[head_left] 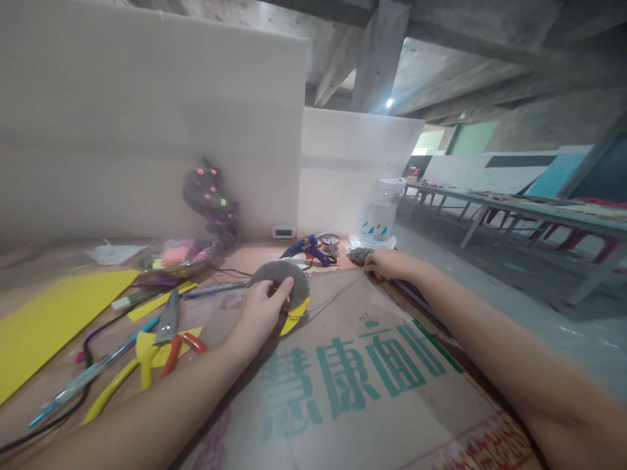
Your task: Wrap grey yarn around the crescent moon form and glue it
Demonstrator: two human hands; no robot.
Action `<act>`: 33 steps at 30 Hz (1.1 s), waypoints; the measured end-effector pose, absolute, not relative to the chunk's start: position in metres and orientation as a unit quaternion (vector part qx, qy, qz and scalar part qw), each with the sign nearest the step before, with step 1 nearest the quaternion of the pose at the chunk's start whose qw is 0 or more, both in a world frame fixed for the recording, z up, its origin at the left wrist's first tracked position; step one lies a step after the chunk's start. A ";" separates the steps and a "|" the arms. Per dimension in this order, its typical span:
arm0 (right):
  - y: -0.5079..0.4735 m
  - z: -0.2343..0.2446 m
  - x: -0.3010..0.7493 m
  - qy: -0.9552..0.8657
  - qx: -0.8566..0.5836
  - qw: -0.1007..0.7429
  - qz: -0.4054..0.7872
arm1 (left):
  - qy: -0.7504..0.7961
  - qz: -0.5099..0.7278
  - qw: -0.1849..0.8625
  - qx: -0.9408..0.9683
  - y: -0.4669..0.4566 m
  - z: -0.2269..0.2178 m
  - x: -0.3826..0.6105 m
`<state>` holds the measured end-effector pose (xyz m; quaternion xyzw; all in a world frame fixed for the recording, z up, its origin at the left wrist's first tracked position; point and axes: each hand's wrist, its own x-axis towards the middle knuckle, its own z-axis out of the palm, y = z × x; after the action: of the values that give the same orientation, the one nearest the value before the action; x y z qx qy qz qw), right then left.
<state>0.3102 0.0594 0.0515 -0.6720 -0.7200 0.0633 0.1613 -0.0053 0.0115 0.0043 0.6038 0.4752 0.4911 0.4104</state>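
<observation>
My left hand (262,316) is closed on a flat round disc (277,269), thumb on top. Grey yarn appears to cover most of the disc, and a yellow section (295,318) shows at its lower right edge. From there a thin grey strand (337,296) runs across the cardboard to my right hand (389,264). The fingers of that hand are pinched together at the far right edge, beside a bundle of grey yarn (360,255). Exactly how the fingertips grip the yarn is partly hidden.
Scissors (169,320), a yellow-handled tool (112,390), a blue pen (93,375) and yellow sheet (53,329) lie left. Behind stand a blue glue gun (306,247), small display box (284,232), plastic jar (379,212) and dark decorated object (210,196). Printed cardboard (343,424) covers the table.
</observation>
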 end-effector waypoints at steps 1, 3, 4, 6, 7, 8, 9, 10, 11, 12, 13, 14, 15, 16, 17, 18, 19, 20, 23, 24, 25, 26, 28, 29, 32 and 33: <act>0.061 0.052 0.310 -0.718 -0.676 0.147 0.076 | 0.476 0.488 0.414 0.603 0.011 0.004 -0.005; 0.063 0.058 0.311 -0.713 -0.681 0.139 0.090 | 0.479 0.484 0.416 0.603 0.011 0.004 -0.006; 0.062 0.064 0.311 -0.710 -0.683 0.147 0.085 | 0.482 0.483 0.413 0.603 0.011 0.004 -0.006; 0.058 0.077 0.311 -0.703 -0.687 0.176 0.058 | 0.485 0.482 0.407 0.606 0.011 0.004 -0.006; 0.055 0.084 0.310 -0.697 -0.689 0.194 0.040 | 0.484 0.482 0.406 0.607 0.011 0.004 -0.006; 0.052 0.091 0.309 -0.690 -0.691 0.213 0.022 | 0.484 0.483 0.406 0.607 0.011 0.005 -0.006; 0.048 0.098 0.307 -0.683 -0.692 0.231 0.006 | 0.484 0.484 0.407 0.604 0.011 0.005 -0.005; 0.044 0.104 0.304 -0.678 -0.693 0.247 -0.008 | 0.485 0.487 0.409 0.600 0.010 0.006 -0.005; 0.040 0.110 0.301 -0.673 -0.692 0.260 -0.019 | 0.487 0.490 0.412 0.595 0.009 0.007 -0.005; 0.036 0.116 0.297 -0.670 -0.690 0.272 -0.028 | 0.488 0.492 0.414 0.590 0.009 0.008 -0.004; 0.031 0.121 0.294 -0.668 -0.687 0.284 -0.038 | 0.488 0.495 0.415 0.587 0.009 0.008 -0.004; 0.026 0.126 0.290 -0.665 -0.682 0.298 -0.051 | 0.487 0.497 0.415 0.586 0.008 0.009 -0.004; 0.021 0.130 0.287 -0.665 -0.674 0.316 -0.067 | 0.486 0.499 0.414 0.586 0.008 0.009 -0.005; 0.015 0.135 0.283 -0.666 -0.663 0.331 -0.087 | 0.486 0.501 0.413 0.585 0.009 0.009 -0.005; 0.009 0.139 0.280 -0.669 -0.650 0.344 -0.107 | 0.483 0.502 0.414 0.585 0.009 0.009 -0.005; 0.003 0.143 0.276 -0.672 -0.635 0.359 -0.126 | 0.481 0.504 0.416 0.584 0.008 0.010 -0.005; -0.004 0.147 0.272 -0.676 -0.620 0.372 -0.141 | 0.477 0.506 0.420 0.583 0.008 0.010 -0.005; -0.011 0.151 0.268 -0.679 -0.603 0.390 -0.153 | 0.475 0.508 0.423 0.581 0.007 0.011 -0.004; -0.033 0.159 0.253 -0.682 -0.549 0.443 -0.194 | 0.479 0.516 0.427 0.567 0.005 0.014 -0.002; -0.041 0.161 0.248 -0.686 -0.529 0.456 -0.206 | 0.483 0.519 0.427 0.562 0.004 0.014 -0.002; -0.049 0.162 0.243 -0.692 -0.508 0.467 -0.214 | 0.486 0.521 0.425 0.559 0.004 0.014 -0.002; -0.056 0.163 0.238 -0.697 -0.487 0.479 -0.218 | 0.487 0.522 0.422 0.558 0.004 0.014 -0.002; -0.071 0.165 0.230 -0.703 -0.460 0.496 -0.220 | 0.481 0.525 0.416 0.566 0.007 0.011 -0.003; -0.079 0.166 0.227 -0.703 -0.445 0.506 -0.225 | 0.475 0.526 0.416 0.570 0.008 0.010 -0.004; -0.099 0.171 0.221 -0.717 -0.414 0.509 -0.234 | 0.456 0.539 0.425 0.567 0.012 0.005 -0.005; -0.105 0.173 0.221 -0.728 -0.416 0.494 -0.229 | 0.449 0.546 0.429 0.563 0.012 0.005 -0.006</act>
<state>0.2205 -0.1051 0.1730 -0.4163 -0.7280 -0.2287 0.4944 -0.0056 0.0125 0.0047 0.5629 0.4493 0.5455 0.4285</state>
